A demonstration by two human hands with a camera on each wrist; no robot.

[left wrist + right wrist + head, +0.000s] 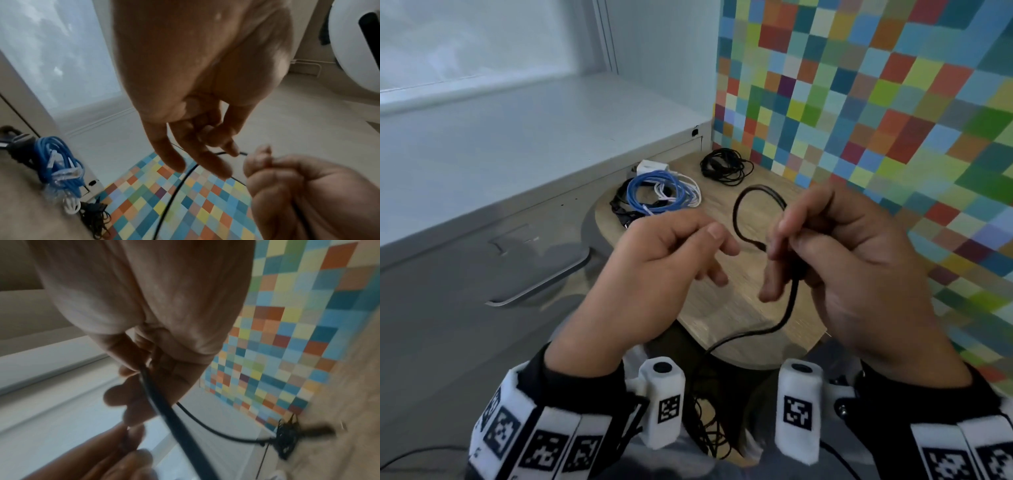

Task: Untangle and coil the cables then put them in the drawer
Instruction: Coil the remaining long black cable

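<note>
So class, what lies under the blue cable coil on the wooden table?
Under the blue cable coil lie a white cable and a black cable, on the wooden table. Their overlapped parts are hidden.

Soft, cool daylight enters from the frosted window at far left, casting faint shadows. The head view stays fairly sharp (edges bend); both wrist views are dimmer, with the right one motion-blurred.

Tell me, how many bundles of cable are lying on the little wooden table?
2. A black bundle lies at the far end by the colourful wall; a mixed blue, white and black bundle lies left of it. The hands may hide more.
</note>
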